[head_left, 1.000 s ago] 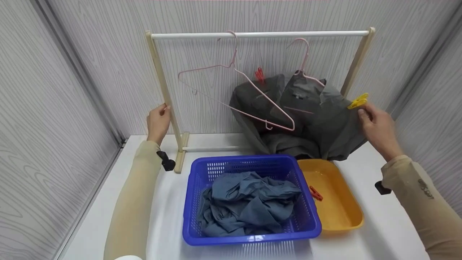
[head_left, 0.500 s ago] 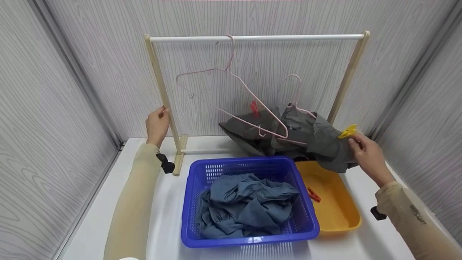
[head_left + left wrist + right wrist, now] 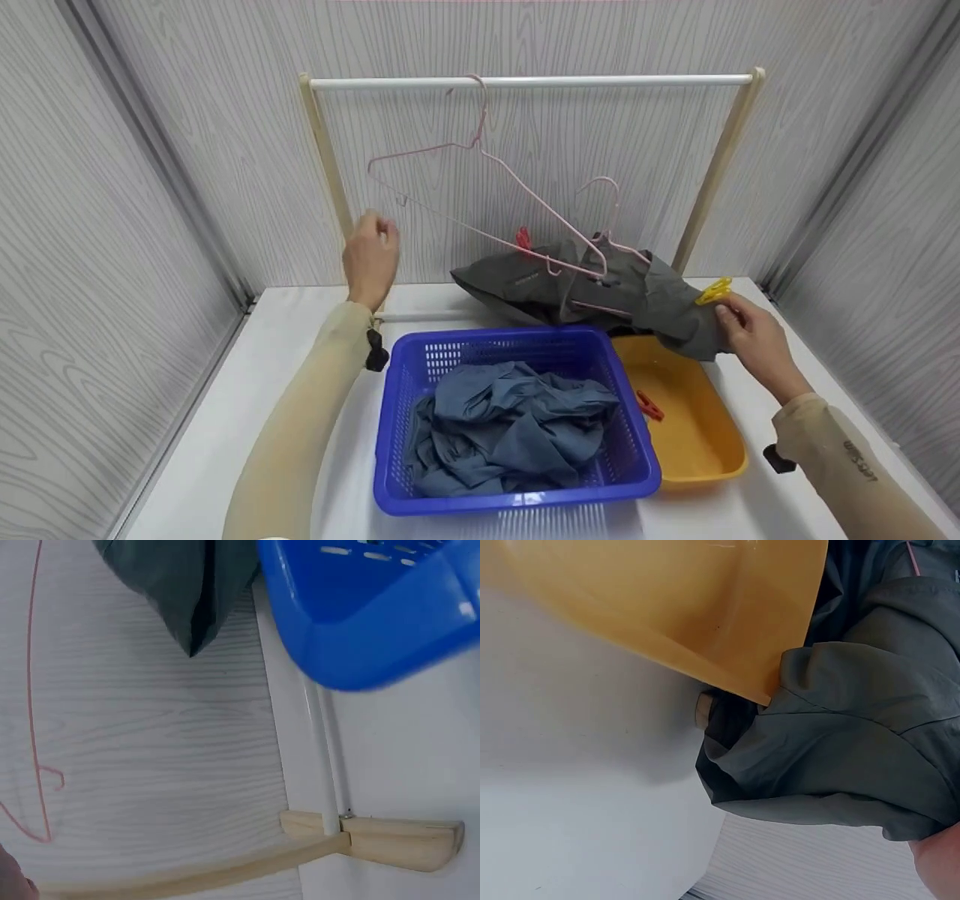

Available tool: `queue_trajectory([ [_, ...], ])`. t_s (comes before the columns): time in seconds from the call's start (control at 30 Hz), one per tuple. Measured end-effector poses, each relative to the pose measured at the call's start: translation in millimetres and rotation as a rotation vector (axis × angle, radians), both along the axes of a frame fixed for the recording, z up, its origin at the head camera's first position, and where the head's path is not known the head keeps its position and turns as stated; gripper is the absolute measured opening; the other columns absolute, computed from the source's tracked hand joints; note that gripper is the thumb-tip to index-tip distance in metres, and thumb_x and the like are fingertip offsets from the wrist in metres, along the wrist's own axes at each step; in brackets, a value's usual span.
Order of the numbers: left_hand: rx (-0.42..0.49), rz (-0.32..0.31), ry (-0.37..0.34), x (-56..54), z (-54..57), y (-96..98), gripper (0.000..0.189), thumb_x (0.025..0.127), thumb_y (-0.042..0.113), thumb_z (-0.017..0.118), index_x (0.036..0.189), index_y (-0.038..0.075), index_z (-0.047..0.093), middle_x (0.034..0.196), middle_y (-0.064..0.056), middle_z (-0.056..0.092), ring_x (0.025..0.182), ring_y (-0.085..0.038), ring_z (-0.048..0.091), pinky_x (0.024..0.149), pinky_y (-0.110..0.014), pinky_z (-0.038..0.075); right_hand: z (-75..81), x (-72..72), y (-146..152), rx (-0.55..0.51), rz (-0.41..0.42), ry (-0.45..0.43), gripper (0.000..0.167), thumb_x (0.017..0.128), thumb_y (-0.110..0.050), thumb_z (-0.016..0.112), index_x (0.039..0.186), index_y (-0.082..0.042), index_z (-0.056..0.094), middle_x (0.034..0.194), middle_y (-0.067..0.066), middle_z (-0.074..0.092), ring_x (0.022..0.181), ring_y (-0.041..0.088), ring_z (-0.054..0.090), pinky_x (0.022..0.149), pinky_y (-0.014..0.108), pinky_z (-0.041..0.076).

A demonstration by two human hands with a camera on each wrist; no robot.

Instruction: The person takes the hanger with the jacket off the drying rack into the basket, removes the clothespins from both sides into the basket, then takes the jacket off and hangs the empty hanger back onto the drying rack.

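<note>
A dark grey shirt [image 3: 679, 307] on a pink hanger [image 3: 616, 202] lies low at the rack's foot, the hanger's hook off the rail. My right hand [image 3: 757, 341] pinches the shirt's right side, right by a yellow clothespin [image 3: 714, 291]. That sleeve hangs over the orange bin in the right wrist view, with the hand [image 3: 941, 862] only partly visible. A red clothespin [image 3: 523, 238] is clipped at the shirt's other side. My left hand [image 3: 371, 255], fingers loosely bent and holding nothing, is in front of the rack's left post, below an empty pink hanger [image 3: 525, 187].
The drying rack has a white rail [image 3: 600, 80] on wooden posts. In front stands a blue basket [image 3: 517, 501] with crumpled blue-grey cloth [image 3: 517, 427] inside. Beside it, an orange bin [image 3: 697, 427] holds a red clothespin [image 3: 649, 406]. Patterned walls enclose the white table [image 3: 247, 390].
My right hand has lowered the shirt and its hanger from near the rail towards the table. My left hand has let go of the left post and moved right.
</note>
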State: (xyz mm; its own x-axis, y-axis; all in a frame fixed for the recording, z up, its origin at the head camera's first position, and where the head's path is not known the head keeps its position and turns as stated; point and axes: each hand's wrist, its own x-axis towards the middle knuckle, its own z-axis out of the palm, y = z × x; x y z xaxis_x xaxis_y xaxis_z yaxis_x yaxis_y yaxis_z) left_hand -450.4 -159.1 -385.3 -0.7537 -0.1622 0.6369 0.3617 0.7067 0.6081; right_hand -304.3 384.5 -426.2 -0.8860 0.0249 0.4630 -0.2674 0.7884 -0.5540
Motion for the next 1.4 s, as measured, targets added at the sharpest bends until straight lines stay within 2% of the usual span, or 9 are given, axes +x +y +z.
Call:
queue_trajectory([
  [0.1, -0.147, -0.163, -0.109, 2.6, -1.7, 27.9, 0.020, 0.100, 0.021, 0.052, 0.090, 0.007, 0.062, 0.088, -0.007, 0.059, 0.079, -0.023, 0.055, 0.070, -0.040, 0.045, -2.9, 1.9, 1.1, 0.001, 0.007, 0.015, 0.028, 0.105, -0.026, 0.048, 0.113, -0.003, 0.062, 0.086, 0.010, 0.055, 0.077, 0.020, 0.044, 0.067, 0.030, 0.033],
  [0.2, -0.272, -0.351, -0.244, 7.9, -6.3, 55.4, 0.022, 0.101, 0.021, 0.053, 0.109, 0.006, 0.067, 0.111, -0.010, 0.062, 0.099, -0.026, 0.060, 0.085, -0.041, 0.048, -6.8, 4.8, 2.4, -0.008, 0.014, 0.028, 0.025, 0.105, -0.023, 0.050, 0.110, -0.003, 0.063, 0.082, 0.008, 0.052, 0.074, 0.018, 0.043, 0.064, 0.028, 0.032],
  [0.37, -0.436, -0.570, -0.378, 14.9, -12.9, 93.4, 0.044, 0.105, 0.017, 0.048, 0.148, 0.007, 0.043, 0.149, -0.013, 0.042, 0.136, -0.028, 0.041, 0.111, -0.040, 0.031, -14.8, 12.7, 4.5, -0.042, 0.039, 0.050, 0.020, 0.104, -0.017, 0.052, 0.109, -0.002, 0.063, 0.085, 0.008, 0.053, 0.076, 0.015, 0.044, 0.066, 0.025, 0.033],
  [0.47, -0.502, -0.589, -0.372, 17.3, -16.2, 107.8, 0.047, 0.105, 0.014, 0.046, 0.151, 0.007, 0.037, 0.151, -0.013, 0.041, 0.139, -0.027, 0.037, 0.113, -0.039, 0.027, -21.4, 19.6, 7.3, -0.058, 0.056, 0.056, 0.018, 0.103, -0.015, 0.052, 0.108, -0.001, 0.062, 0.085, 0.008, 0.052, 0.076, 0.013, 0.044, 0.066, 0.023, 0.034],
  [0.6, -0.575, -0.574, -0.323, 20.1, -21.0, 117.6, 0.044, 0.104, 0.010, 0.046, 0.147, 0.005, 0.043, 0.139, -0.016, 0.052, 0.128, -0.029, 0.049, 0.106, -0.040, 0.037, -30.2, 30.5, 14.7, -0.078, 0.056, 0.071, 0.012, 0.102, -0.009, 0.054, 0.101, 0.000, 0.061, 0.080, 0.007, 0.048, 0.073, 0.012, 0.043, 0.063, 0.022, 0.033],
  [0.83, -0.693, -0.641, -0.285, 23.1, -30.2, 115.7, 0.022, 0.101, 0.006, 0.054, 0.119, 0.002, 0.065, 0.105, -0.014, 0.061, 0.097, -0.028, 0.059, 0.087, -0.042, 0.047, -44.6, 46.0, 28.3, -0.138, 0.104, 0.111, 0.012, 0.096, 0.004, 0.059, 0.105, 0.002, 0.066, 0.097, 0.003, 0.062, 0.083, 0.003, 0.052, 0.072, 0.011, 0.040],
  [1.1, -0.727, -0.747, -0.240, 29.3, -26.5, 90.4, 0.010, 0.095, 0.001, 0.058, 0.091, 0.001, 0.068, 0.090, -0.011, 0.062, 0.081, -0.025, 0.056, 0.078, -0.044, 0.047, -42.1, 50.3, 17.7, -0.138, 0.185, 0.100, 0.023, 0.089, 0.017, 0.061, 0.103, 0.002, 0.071, 0.112, 0.009, 0.063, 0.101, 0.000, 0.054, 0.078, 0.009, 0.043],
  [1.27, -0.721, -0.742, -0.243, 41.5, -24.9, 72.0, 0.012, 0.097, 0.006, 0.059, 0.089, 0.006, 0.069, 0.089, -0.006, 0.067, 0.082, -0.022, 0.059, 0.079, -0.043, 0.048, -47.7, 44.1, 11.0, -0.123, 0.149, 0.126, 0.027, 0.088, 0.016, 0.062, 0.106, -0.001, 0.072, 0.117, 0.010, 0.063, 0.105, 0.001, 0.051, 0.082, 0.009, 0.040],
  [1.4, -0.699, -0.726, -0.237, 53.6, -25.7, 53.6, 0.012, 0.098, 0.008, 0.059, 0.088, 0.007, 0.066, 0.083, -0.003, 0.063, 0.078, -0.021, 0.057, 0.074, -0.044, 0.048, -47.9, 42.4, -1.6, -0.164, 0.062, 0.123, 0.021, 0.096, 0.000, 0.061, 0.114, -0.005, 0.070, 0.117, 0.008, 0.063, 0.101, 0.002, 0.054, 0.081, 0.011, 0.040],
])
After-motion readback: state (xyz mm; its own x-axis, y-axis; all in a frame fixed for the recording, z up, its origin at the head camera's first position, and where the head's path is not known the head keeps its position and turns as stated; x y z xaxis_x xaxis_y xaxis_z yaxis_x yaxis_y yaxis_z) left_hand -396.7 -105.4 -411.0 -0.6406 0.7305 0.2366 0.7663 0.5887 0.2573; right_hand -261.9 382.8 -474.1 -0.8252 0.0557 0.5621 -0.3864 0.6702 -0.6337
